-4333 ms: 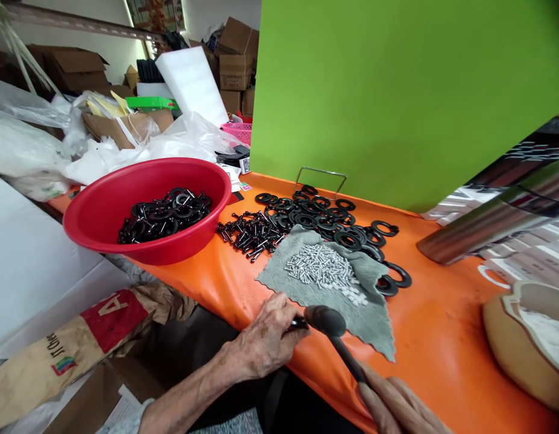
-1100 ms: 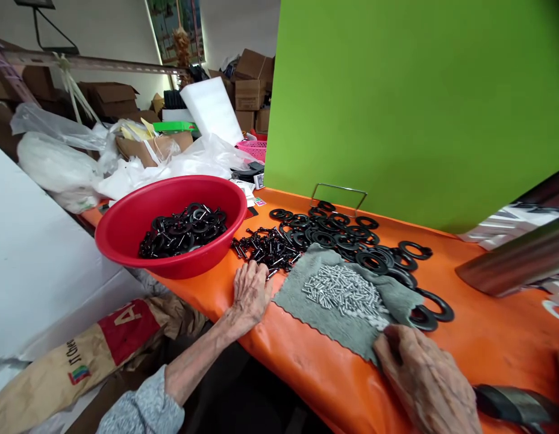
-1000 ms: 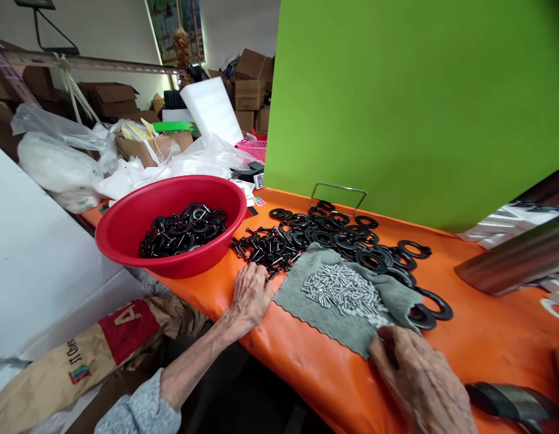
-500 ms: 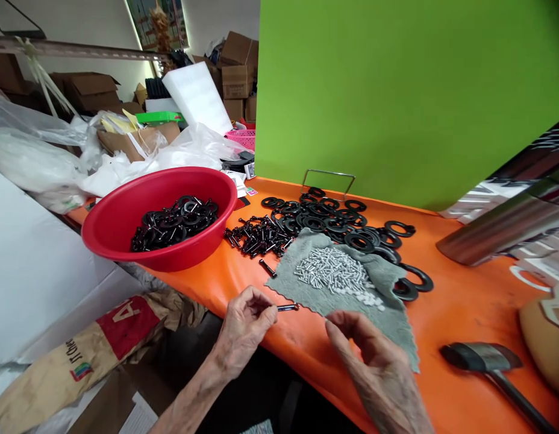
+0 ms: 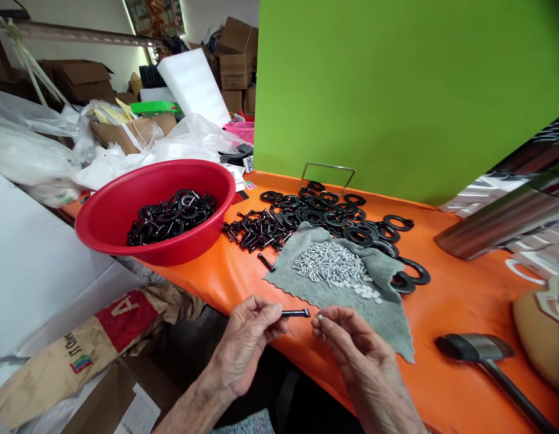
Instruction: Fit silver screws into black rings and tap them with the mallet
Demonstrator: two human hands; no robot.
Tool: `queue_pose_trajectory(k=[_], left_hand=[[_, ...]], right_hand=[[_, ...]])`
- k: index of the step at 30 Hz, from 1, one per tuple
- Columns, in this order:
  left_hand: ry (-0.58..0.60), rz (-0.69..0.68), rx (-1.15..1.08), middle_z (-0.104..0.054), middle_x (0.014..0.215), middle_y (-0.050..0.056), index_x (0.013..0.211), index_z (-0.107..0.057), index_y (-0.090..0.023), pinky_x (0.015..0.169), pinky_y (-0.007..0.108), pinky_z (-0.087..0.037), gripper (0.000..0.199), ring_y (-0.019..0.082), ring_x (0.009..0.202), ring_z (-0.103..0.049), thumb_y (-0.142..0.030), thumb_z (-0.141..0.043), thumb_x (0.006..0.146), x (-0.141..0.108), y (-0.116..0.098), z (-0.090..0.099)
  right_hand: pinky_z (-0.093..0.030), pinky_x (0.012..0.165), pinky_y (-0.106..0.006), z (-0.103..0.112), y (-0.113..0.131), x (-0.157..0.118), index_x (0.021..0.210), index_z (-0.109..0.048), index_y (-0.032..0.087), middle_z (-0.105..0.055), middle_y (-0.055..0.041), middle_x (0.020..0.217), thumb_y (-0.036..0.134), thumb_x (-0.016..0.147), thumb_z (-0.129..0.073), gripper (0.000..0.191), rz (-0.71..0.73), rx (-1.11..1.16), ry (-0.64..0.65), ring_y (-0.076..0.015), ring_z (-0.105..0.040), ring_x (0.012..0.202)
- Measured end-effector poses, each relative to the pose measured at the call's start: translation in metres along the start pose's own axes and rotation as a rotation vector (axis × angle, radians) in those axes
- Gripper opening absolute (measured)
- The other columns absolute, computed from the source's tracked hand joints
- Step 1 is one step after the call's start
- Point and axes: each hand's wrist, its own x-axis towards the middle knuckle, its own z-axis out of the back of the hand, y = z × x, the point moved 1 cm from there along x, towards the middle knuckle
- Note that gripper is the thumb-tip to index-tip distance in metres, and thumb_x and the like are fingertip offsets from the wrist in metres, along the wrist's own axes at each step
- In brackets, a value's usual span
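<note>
My left hand [image 5: 246, 337] is closed around one end of a short black rod [image 5: 296, 313], whose other end points right. Facing that end, my right hand [image 5: 358, 343] pinches a tiny whitish piece [image 5: 320, 317] between thumb and forefinger; its exact kind is too small to tell. Behind my hands, a grey-green cloth [image 5: 286, 288] carries a heap of small silver pins [image 5: 329, 262] and some small white bits [image 5: 368, 292]. A pile of black rods [image 5: 256, 231] lies left of the cloth, with one loose rod [image 5: 265, 263] beside it. Black rings [image 5: 324, 211] are heaped behind the cloth.
A red basin [image 5: 155, 173] of black parts stands at left on the orange table [image 5: 193, 277]. A mallet [image 5: 473, 349] lies at right, near a metal cylinder [image 5: 482, 226]. A green panel [image 5: 397, 90] rises behind; a wire stand [image 5: 329, 166] sits before it.
My right thumb and forefinger have come together on the tiny whitish piece and moved close to the rod's end. My left hand has brought the black rod slightly right. The view has tilted a little.
</note>
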Motion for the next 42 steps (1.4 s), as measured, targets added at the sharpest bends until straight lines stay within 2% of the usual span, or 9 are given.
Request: queue_pose_trajectory(k=[6, 12, 14, 19, 22, 31, 35, 40, 42], left_hand=[[-0.043, 0.116, -0.208, -0.063, 0.067, 0.001, 0.066, -0.061, -0.011, 0.06, 0.02, -0.047, 0.032, 0.009, 0.06, -0.058, -0.024, -0.088, 0.055, 0.001, 0.005, -0.002], [-0.044, 0.147, -0.227, -0.063, 0.069, 0.002, 0.067, -0.062, -0.011, 0.061, 0.021, -0.046, 0.027, 0.01, 0.062, -0.058, -0.022, -0.086, 0.059, 0.001, 0.01, 0.0], [-0.021, 0.083, -0.15, -0.061, 0.067, 0.001, 0.067, -0.061, -0.012, 0.064, 0.021, -0.046, 0.029, 0.009, 0.063, -0.057, -0.024, -0.086, 0.059, -0.001, 0.009, -0.003], [-0.004, -0.224, 0.153, -0.061, 0.076, -0.001, 0.071, -0.06, -0.015, 0.071, 0.02, -0.044, 0.023, 0.009, 0.071, -0.054, -0.023, -0.08, 0.064, -0.007, 0.008, -0.006], [0.046, -0.312, 0.238, -0.06, 0.079, 0.0, 0.071, -0.06, -0.016, 0.072, 0.021, -0.045, 0.016, 0.01, 0.075, -0.055, -0.02, -0.075, 0.068, -0.006, 0.011, -0.004], [0.101, -0.414, 0.35, -0.06, 0.081, 0.002, 0.073, -0.058, -0.017, 0.078, 0.024, -0.047, 0.01, 0.013, 0.08, -0.057, -0.015, -0.068, 0.072, -0.005, 0.016, -0.001], [0.128, -0.439, 0.389, -0.059, 0.082, 0.002, 0.074, -0.057, -0.017, 0.08, 0.024, -0.047, 0.009, 0.013, 0.081, -0.057, -0.013, -0.065, 0.073, -0.006, 0.017, -0.001], [0.169, -0.444, 0.437, -0.058, 0.082, 0.002, 0.075, -0.056, -0.017, 0.079, 0.024, -0.047, 0.008, 0.013, 0.08, -0.056, -0.012, -0.062, 0.075, -0.005, 0.017, 0.0], [0.182, -0.448, 0.447, -0.058, 0.083, 0.002, 0.075, -0.055, -0.017, 0.079, 0.024, -0.046, 0.007, 0.013, 0.081, -0.056, -0.012, -0.061, 0.075, -0.006, 0.017, 0.001]], right_hand=[[-0.048, 0.064, -0.017, 0.0, -0.002, -0.002, 0.078, -0.065, 0.022, -0.063, 0.001, 0.076, 0.048, 0.061, -0.083, 0.036, -0.033, 0.083, -0.039, -0.0116, -0.058, 0.071], [-0.048, 0.066, -0.015, -0.003, 0.004, -0.006, 0.076, -0.065, 0.023, -0.062, 0.002, 0.075, 0.052, 0.058, -0.083, 0.038, -0.055, 0.098, -0.074, -0.0109, -0.056, 0.072], [-0.047, 0.067, -0.015, -0.003, 0.003, -0.007, 0.077, -0.066, 0.023, -0.061, 0.0023, 0.075, 0.052, 0.059, -0.083, 0.038, -0.057, 0.094, -0.067, -0.0106, -0.055, 0.073], [-0.047, 0.066, -0.014, 0.002, 0.001, -0.009, 0.078, -0.067, 0.024, -0.06, 0.0023, 0.077, 0.052, 0.058, -0.083, 0.039, -0.078, 0.088, -0.086, -0.0105, -0.054, 0.073], [-0.047, 0.066, -0.015, 0.004, 0.001, -0.011, 0.079, -0.067, 0.024, -0.06, 0.0022, 0.078, 0.052, 0.059, -0.082, 0.038, -0.066, 0.079, -0.09, -0.0108, -0.054, 0.073], [-0.046, 0.064, -0.017, 0.001, -0.001, -0.013, 0.079, -0.067, 0.023, -0.06, 0.0015, 0.074, 0.054, 0.061, -0.081, 0.038, -0.024, 0.007, -0.078, -0.0106, -0.052, 0.069], [-0.044, 0.063, -0.017, 0.001, -0.001, -0.014, 0.081, -0.066, 0.023, -0.058, 0.0024, 0.072, 0.051, 0.067, -0.078, 0.033, 0.013, -0.033, -0.036, -0.0098, -0.05, 0.066], [-0.042, 0.06, -0.018, 0.004, -0.009, -0.012, 0.08, -0.063, 0.023, -0.057, 0.003, 0.07, 0.049, 0.071, -0.076, 0.031, -0.006, -0.04, 0.003, -0.0098, -0.049, 0.064], [-0.043, 0.062, -0.019, 0.005, -0.013, -0.011, 0.086, -0.065, 0.023, -0.058, 0.002, 0.071, 0.052, 0.07, -0.076, 0.035, -0.035, -0.036, 0.006, -0.0109, -0.05, 0.065]])
